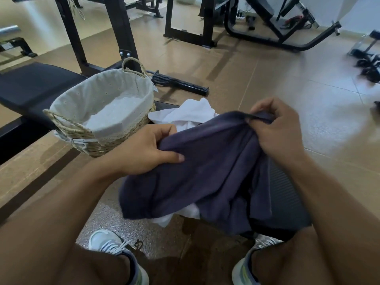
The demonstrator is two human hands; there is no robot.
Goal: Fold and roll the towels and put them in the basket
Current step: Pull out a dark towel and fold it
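Right now the person is holding a dark blue towel [216, 167] up in front of their knees, over a dark surface that is mostly hidden beneath it; the left hand [141, 149] is gripping a bunch of cloth at the towel's left edge, thumb lying on top, while the right hand [279, 130] is pinching the upper hem with curled fingers. The cloth is sagging between the two grips and hanging in loose folds, so I am judging it soft, limp and light, unlikely to slip but sure to collapse wherever it is not supported; taking it by two corners of one edge looks like the sensible hold, letting it drop flat before any folding begins. A white towel [191, 114] is lying crumpled just behind the blue one, with another bit of white showing under its lower edge. The woven basket [98, 140], lined with pale cloth, is sitting on the padded bench [30, 87] to the left, near the left hand, and is holding no towels that I can see; the folding seems barely started. A small tag is hanging at the basket's rim, too small to read; no brand or writing is legible anywhere.
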